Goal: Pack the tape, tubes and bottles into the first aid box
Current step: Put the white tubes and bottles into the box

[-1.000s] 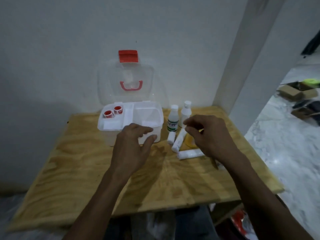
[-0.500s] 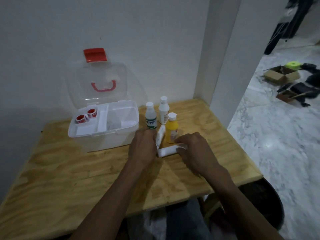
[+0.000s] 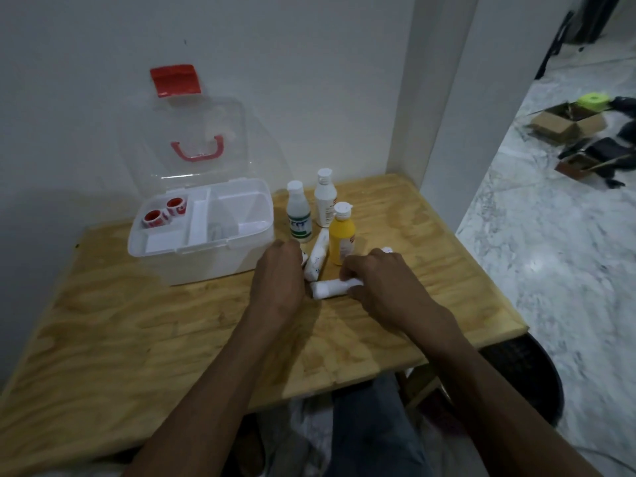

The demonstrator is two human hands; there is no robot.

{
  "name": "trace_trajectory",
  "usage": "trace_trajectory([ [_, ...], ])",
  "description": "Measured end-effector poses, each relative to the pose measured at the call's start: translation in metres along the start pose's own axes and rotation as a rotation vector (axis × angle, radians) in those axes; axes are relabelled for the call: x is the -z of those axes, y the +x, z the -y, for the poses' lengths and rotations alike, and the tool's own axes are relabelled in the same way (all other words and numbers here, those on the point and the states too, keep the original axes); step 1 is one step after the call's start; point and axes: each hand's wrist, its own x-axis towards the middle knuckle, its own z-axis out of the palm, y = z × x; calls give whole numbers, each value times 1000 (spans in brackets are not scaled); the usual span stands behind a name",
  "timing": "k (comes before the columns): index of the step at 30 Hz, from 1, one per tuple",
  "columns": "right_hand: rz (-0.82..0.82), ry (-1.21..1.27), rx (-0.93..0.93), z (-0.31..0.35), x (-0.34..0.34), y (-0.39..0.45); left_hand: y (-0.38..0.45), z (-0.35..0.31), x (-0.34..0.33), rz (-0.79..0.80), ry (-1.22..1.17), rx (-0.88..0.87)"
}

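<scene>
The white first aid box (image 3: 220,259) stands open at the back left of the wooden table (image 3: 137,332), its clear lid (image 3: 192,139) leaning on the wall. Two red-and-white tape rolls (image 3: 164,212) lie in its left tray compartment. Right of the box stand a clear bottle (image 3: 299,216), a white bottle (image 3: 324,199) and a yellow bottle (image 3: 340,235). A white tube (image 3: 317,256) lies between them. My right hand (image 3: 382,284) closes on another white tube (image 3: 328,290) lying on the table. My left hand (image 3: 280,280) rests curled over a small white tube (image 3: 305,258), mostly hidden.
A white wall and a pillar (image 3: 444,98) close off the back and right of the table. The marble floor at the right holds cardboard boxes (image 3: 564,123) and dark clutter. A dark round stool (image 3: 530,370) sits below the table's right corner.
Both hands have come down from near the box onto the tubes. The right hand now grips the lying tube. The camera view has swung right and nearer.
</scene>
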Motion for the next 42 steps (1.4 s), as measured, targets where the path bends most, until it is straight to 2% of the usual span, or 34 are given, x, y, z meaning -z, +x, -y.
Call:
trace_trajectory([
  [5, 57, 79, -22, 4, 1, -3, -21, 11, 11, -26, -158, 5],
  [11, 97, 186, 30, 26, 27, -3, -49, 28, 46, -188, -242, -31],
  [16, -16, 321, 50, 69, 45, 11, -63, 52, 83, -342, -303, -28],
  [20, -121, 436, -1, 107, 49, 44, -58, 77, 111, -435, -306, 63],
  [24, -136, 521, -60, 141, 38, 91, -39, 104, 134, -487, -247, 144],
  [31, -95, 467, -106, 180, 12, 156, -1, 138, 145, -359, -143, 129],
  [42, -37, 226, -77, 190, -13, 174, 22, 153, 141, -121, -43, 99],
])
